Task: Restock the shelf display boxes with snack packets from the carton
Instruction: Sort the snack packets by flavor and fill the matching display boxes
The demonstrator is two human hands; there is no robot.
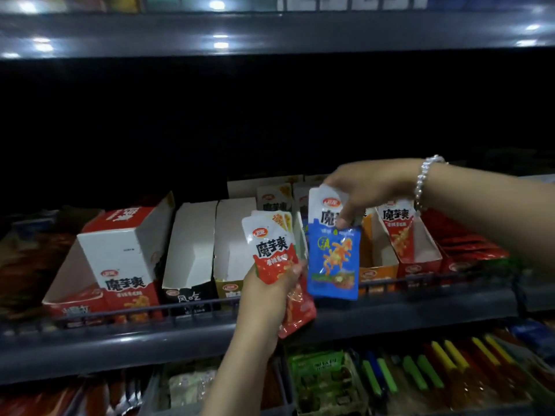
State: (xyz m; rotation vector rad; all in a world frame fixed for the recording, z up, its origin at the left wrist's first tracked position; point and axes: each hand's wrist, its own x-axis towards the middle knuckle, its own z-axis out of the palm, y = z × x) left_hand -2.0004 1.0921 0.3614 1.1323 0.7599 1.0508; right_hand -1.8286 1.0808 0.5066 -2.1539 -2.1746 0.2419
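The blue packet [333, 262] hung upright below the right hand [369, 190], in front of the shelf rail [420, 282] and just beside the red packets [274, 253]. The right hand's fingers were curled over the packet's white top, pinching it from above. The left hand [270, 292] gripped a fanned stack of red packets by their lower halves, thumb across the front. Both hands were held before the row of display boxes [192, 244], several of which showed bare white interiors. A red box [402, 238] to the right held packets.
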